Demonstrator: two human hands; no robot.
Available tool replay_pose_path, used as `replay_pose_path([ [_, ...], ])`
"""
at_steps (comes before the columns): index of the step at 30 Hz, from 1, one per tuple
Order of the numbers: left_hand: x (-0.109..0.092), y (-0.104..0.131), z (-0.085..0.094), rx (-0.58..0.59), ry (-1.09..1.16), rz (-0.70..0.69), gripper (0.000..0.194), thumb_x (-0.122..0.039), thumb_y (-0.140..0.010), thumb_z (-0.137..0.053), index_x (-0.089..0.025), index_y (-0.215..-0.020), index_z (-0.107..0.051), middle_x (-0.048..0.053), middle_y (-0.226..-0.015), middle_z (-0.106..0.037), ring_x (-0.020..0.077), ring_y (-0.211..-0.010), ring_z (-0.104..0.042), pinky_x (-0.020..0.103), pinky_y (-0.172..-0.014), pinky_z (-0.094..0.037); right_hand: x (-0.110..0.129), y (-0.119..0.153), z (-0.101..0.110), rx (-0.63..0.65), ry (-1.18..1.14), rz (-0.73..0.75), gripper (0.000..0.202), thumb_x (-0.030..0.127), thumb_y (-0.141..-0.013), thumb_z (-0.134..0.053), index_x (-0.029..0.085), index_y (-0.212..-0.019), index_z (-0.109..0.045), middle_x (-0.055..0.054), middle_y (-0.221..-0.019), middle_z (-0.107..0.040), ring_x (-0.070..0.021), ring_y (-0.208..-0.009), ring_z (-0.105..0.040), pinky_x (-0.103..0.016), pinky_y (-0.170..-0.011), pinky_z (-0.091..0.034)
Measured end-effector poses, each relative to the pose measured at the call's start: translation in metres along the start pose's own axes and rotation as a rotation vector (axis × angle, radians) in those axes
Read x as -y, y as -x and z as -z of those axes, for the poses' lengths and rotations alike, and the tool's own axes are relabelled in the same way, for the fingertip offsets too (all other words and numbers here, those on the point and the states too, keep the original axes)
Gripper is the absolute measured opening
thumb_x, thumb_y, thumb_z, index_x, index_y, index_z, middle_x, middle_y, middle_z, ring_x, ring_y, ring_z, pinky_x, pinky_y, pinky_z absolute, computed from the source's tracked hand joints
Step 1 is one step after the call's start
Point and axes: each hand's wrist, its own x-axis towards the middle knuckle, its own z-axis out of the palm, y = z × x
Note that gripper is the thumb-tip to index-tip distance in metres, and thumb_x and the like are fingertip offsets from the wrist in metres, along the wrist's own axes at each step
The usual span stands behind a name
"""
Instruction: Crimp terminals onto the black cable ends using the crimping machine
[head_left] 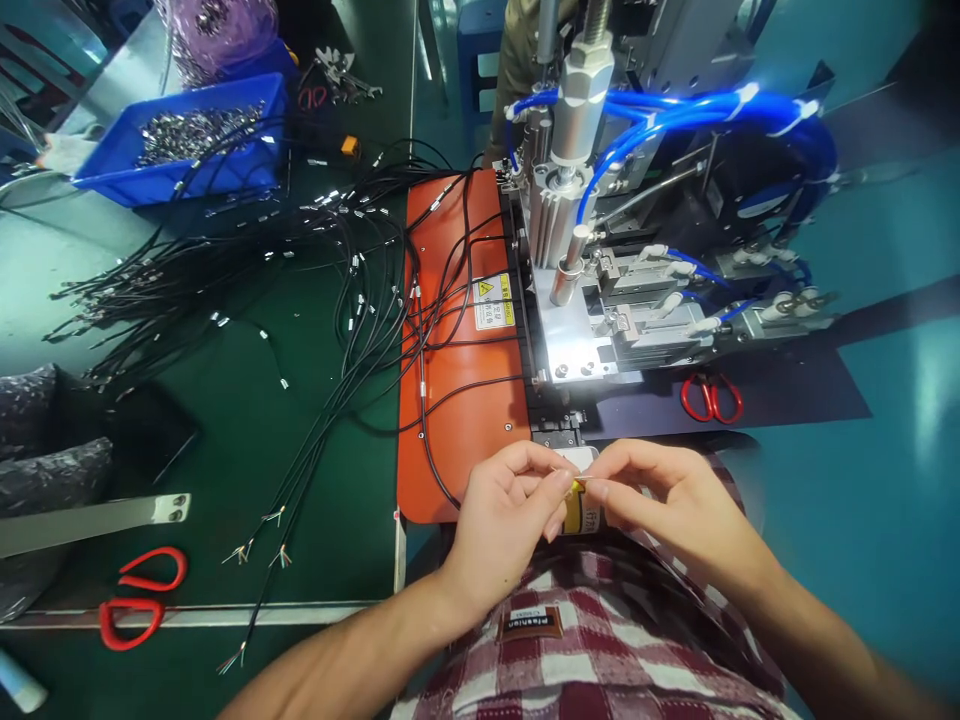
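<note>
Both hands meet in front of the plaid shirt, just below the machine's near edge. My left hand (510, 510) has its thumb and fingers pinched around the thin wire ends of a black cable (433, 465), which runs over the orange plate (465, 400). Opposite it, my right hand (652, 490) pinches a thin wire between thumb and forefinger. The fingertips nearly touch. Fingers hide most of the wires. A yellow label (574, 510) shows behind the hands.
The machine (570, 300) with blue hoses (697, 105) stands beyond the hands. Black cables (330, 400) spread over the green table (315, 570). Red-handled scissors (133, 622) lie at left, another red-handled pair (711, 398) at right. A blue bin (120, 185) holds metal parts (199, 135).
</note>
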Motion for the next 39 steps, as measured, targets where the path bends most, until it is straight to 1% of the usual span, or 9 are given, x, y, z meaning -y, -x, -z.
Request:
replay_pose_path([
  [4, 0.0, -0.002, 0.001, 0.004, -0.011, -0.005, 0.026, -0.035, -0.078, -0.072, -0.013, -0.078, -0.059, -0.006, -0.046, -0.047, 0.0051, -0.041, -0.04, 0.018, -0.044, -0.028, -0.002, -0.002, 0.0, 0.006, -0.032, -0.012, 0.017, 0.03, -0.079, -0.064, 0.017, -0.069, -0.067, 0.001, -0.058, -0.06, -0.0113, -0.05, -0.048, -0.023, -0.046, -0.039],
  [10, 0.004, -0.003, 0.003, 0.013, -0.017, -0.017, 0.023, -0.032, -0.081, -0.069, -0.012, -0.08, -0.058, -0.007, -0.046, -0.046, 0.0045, -0.042, -0.039, 0.017, -0.045, -0.029, -0.001, 0.001, 0.0, 0.014, 0.025, 0.021, 0.018, 0.03, -0.084, -0.062, 0.018, -0.073, -0.07, -0.001, -0.065, -0.066, -0.0137, -0.057, -0.055, -0.024, -0.054, -0.045],
  [17, 0.005, -0.003, 0.003, 0.021, -0.027, -0.022, 0.024, -0.034, -0.081, -0.07, -0.013, -0.079, -0.058, -0.007, -0.047, -0.046, 0.0044, -0.042, -0.04, 0.017, -0.045, -0.029, -0.003, -0.001, -0.001, 0.012, -0.051, -0.02, 0.018, 0.029, -0.081, -0.063, 0.017, -0.068, -0.065, 0.0, -0.061, -0.06, -0.0122, -0.055, -0.05, -0.023, -0.051, -0.041],
  [19, 0.005, -0.002, 0.004, 0.039, -0.03, -0.018, 0.024, -0.033, -0.081, -0.07, -0.013, -0.079, -0.058, -0.007, -0.048, -0.046, 0.0039, -0.042, -0.04, 0.016, -0.044, -0.029, -0.005, -0.004, 0.0, 0.053, -0.147, -0.06, 0.017, 0.028, -0.08, -0.064, 0.017, -0.067, -0.064, 0.001, -0.06, -0.059, -0.0113, -0.053, -0.048, -0.023, -0.05, -0.039],
  [22, 0.003, -0.002, 0.007, 0.143, 0.007, 0.0, 0.022, -0.031, -0.082, -0.07, -0.012, -0.081, -0.059, -0.005, -0.052, -0.05, 0.0029, -0.043, -0.04, 0.015, -0.044, -0.03, -0.007, -0.01, 0.005, 0.2, -0.321, -0.142, 0.013, 0.024, -0.076, -0.063, 0.016, -0.066, -0.063, 0.0, -0.058, -0.061, -0.01, -0.05, -0.048, -0.022, -0.047, -0.037],
  [25, -0.001, -0.002, 0.008, 0.229, 0.069, 0.055, 0.021, -0.029, -0.08, -0.072, -0.011, -0.082, -0.059, -0.003, -0.059, -0.055, 0.0021, -0.043, -0.042, 0.015, -0.043, -0.029, -0.005, -0.015, 0.011, 0.308, -0.369, -0.184, 0.011, 0.022, -0.073, -0.063, 0.016, -0.064, -0.062, 0.001, -0.054, -0.059, -0.0085, -0.046, -0.044, -0.02, -0.044, -0.034],
  [28, -0.004, -0.003, 0.008, 0.222, 0.088, 0.085, 0.02, -0.026, -0.079, -0.073, -0.012, -0.08, -0.058, -0.004, -0.06, -0.053, 0.0015, -0.042, -0.043, 0.014, -0.042, -0.029, 0.002, -0.017, 0.015, 0.275, -0.2, -0.079, 0.011, 0.018, -0.075, -0.06, 0.016, -0.064, -0.062, 0.003, -0.056, -0.056, -0.0085, -0.049, -0.044, -0.021, -0.047, -0.034],
  [33, -0.004, -0.006, 0.008, 0.166, 0.034, 0.081, 0.018, -0.025, -0.08, -0.071, -0.011, -0.079, -0.059, -0.005, -0.057, -0.052, 0.0016, -0.042, -0.043, 0.014, -0.042, -0.03, 0.007, -0.015, 0.017, 0.179, 0.224, 0.271, 0.015, 0.014, -0.081, -0.055, 0.015, -0.069, -0.063, 0.001, -0.063, -0.058, -0.0106, -0.058, -0.049, -0.023, -0.055, -0.039],
  [39, -0.003, -0.006, 0.01, 0.122, -0.04, 0.076, 0.015, -0.023, -0.077, -0.072, -0.012, -0.081, -0.063, -0.005, -0.056, -0.053, 0.0026, -0.043, -0.042, 0.015, -0.042, -0.031, 0.004, -0.011, 0.017, 0.084, 0.495, 0.558, 0.012, 0.012, -0.083, -0.056, 0.016, -0.074, -0.062, 0.003, -0.062, -0.056, -0.0102, -0.056, -0.045, -0.026, -0.058, -0.034],
])
